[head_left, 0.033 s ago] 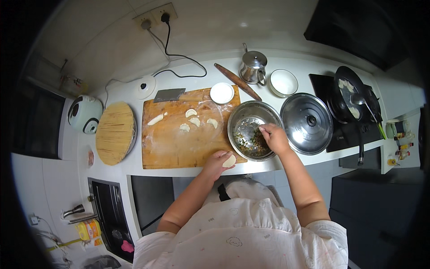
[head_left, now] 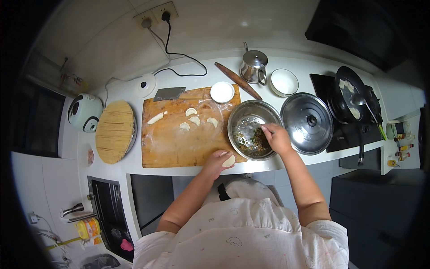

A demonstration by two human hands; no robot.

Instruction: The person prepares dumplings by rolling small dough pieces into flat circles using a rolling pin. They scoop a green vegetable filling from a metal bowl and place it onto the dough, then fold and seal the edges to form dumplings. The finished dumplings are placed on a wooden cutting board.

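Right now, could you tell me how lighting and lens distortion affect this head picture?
In the head view, fisheye bending curves the counter edge and blackens the corners; the steel bowl and pot lid carry soft glare; light is even on the wooden board; the left hand and right hand are reasonably sharp, and detail near the rim is small.

A small round pale dough wrapper (head_left: 229,160) lay flat in the cupped left hand (head_left: 217,163) at the board's near edge. The steel bowl (head_left: 254,130) beside it held dark green chopped filling (head_left: 251,142), right hand (head_left: 277,138) inside.
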